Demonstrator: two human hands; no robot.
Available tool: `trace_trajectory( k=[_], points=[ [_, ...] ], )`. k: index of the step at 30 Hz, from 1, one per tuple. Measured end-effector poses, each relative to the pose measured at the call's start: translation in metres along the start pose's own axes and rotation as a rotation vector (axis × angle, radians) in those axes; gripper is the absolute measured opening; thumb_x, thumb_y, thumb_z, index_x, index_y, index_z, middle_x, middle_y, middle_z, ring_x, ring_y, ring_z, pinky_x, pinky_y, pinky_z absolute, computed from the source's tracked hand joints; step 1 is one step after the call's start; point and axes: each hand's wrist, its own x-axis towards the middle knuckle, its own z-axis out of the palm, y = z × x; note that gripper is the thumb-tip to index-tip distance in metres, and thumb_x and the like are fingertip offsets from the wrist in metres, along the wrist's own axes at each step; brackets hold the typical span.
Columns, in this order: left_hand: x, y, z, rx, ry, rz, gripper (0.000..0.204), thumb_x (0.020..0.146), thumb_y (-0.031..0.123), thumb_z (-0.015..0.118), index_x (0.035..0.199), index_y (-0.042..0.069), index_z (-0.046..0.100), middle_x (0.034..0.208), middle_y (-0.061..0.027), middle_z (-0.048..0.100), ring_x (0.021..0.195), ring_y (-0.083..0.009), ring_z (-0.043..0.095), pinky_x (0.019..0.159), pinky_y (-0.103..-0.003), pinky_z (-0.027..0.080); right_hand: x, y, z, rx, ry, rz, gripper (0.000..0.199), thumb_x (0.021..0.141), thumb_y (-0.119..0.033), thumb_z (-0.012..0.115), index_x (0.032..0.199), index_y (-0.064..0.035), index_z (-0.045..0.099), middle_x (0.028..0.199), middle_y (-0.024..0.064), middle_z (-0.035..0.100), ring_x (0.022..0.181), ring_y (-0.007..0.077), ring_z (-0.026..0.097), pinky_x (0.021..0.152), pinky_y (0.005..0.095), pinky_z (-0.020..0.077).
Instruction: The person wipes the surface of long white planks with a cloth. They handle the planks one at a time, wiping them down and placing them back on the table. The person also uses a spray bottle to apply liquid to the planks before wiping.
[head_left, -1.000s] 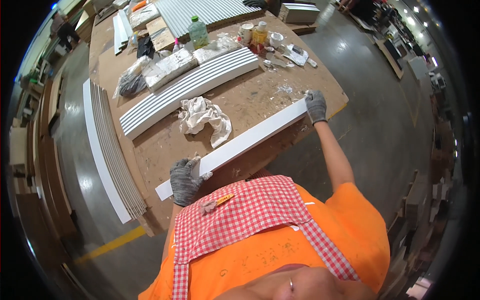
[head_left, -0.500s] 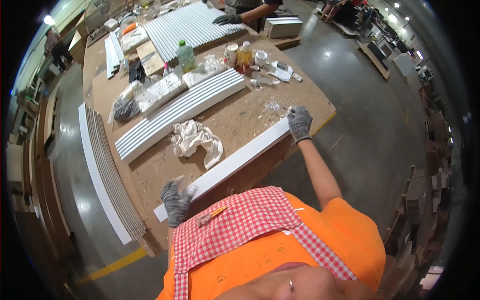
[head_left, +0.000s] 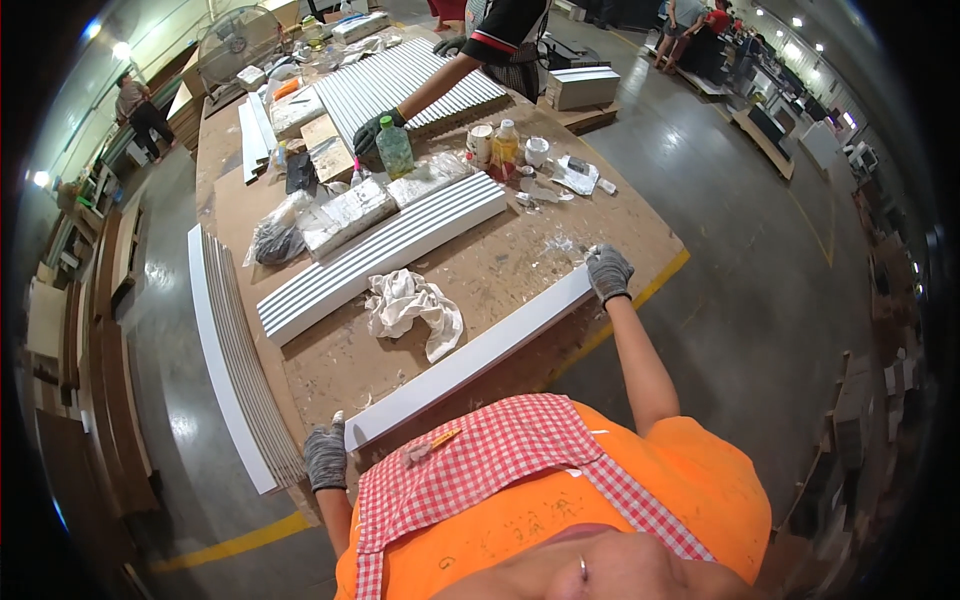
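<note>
A long white board (head_left: 470, 358) lies along the near edge of the workbench, running from lower left to upper right. My left hand (head_left: 326, 456), in a grey knit glove, is closed at the board's left end. At its right end my right hand (head_left: 608, 274), gloved in the same grey, has its fingers closed round the tip. Just beyond the board sits a crumpled white rag (head_left: 410, 308). Farther back, a row of white strips (head_left: 385, 258) is laid side by side.
Wrapped bundles (head_left: 345, 215), a green bottle (head_left: 394, 148), an amber bottle (head_left: 505, 148) and small tubs stand behind the strips. A co-worker's gloved hand (head_left: 378, 136) rests by a wide stack of white strips (head_left: 430, 85). More long boards (head_left: 228, 365) lean along the bench's left side.
My left hand has moved from on top of the board to its left end. My right hand stays at the right end. The co-worker's arm now reaches across toward the green bottle.
</note>
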Motion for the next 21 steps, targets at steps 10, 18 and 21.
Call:
trace_trajectory(
  k=[10, 18, 21],
  points=[
    [-0.002, 0.009, 0.006, -0.789, 0.267, 0.162, 0.042, 0.077, 0.013, 0.078, 0.113, 0.000, 0.062, 0.107, -0.0099, 0.060, 0.096, -0.0186, 0.059, 0.085, -0.030, 0.048, 0.033, 0.043, -0.028, 0.907, 0.273, -0.030, 0.023, 0.088, -0.028, 0.057, 0.078, -0.0074, 0.061, 0.064, 0.0057, 0.056, 0.059, 0.0160, 0.054, 0.056, 0.0337, 0.0434],
    [-0.016, -0.002, 0.080, -0.686, 0.406, 0.509, 0.036, 0.069, 0.009, 0.077, 0.104, 0.008, 0.066, 0.103, -0.0064, 0.052, 0.097, -0.0227, 0.054, 0.091, -0.036, 0.043, 0.044, 0.092, 0.004, 1.587, 0.237, 0.005, 0.023, 0.090, -0.018, 0.061, 0.070, -0.0142, 0.052, 0.063, -0.0046, 0.046, 0.057, 0.0068, 0.043, 0.052, 0.0240, 0.0322],
    [-0.038, 0.009, 0.090, -0.739, 0.452, 0.660, 0.035, 0.069, 0.004, 0.077, 0.101, 0.009, 0.065, 0.110, -0.0086, 0.050, 0.105, -0.0240, 0.050, 0.097, -0.039, 0.039, 0.037, 0.106, 0.026, 1.526, 0.215, 0.236, 0.015, 0.091, -0.019, 0.059, 0.081, -0.0087, 0.060, 0.070, -0.0015, 0.053, 0.059, 0.0107, 0.048, 0.057, 0.0257, 0.0383]
  ],
)
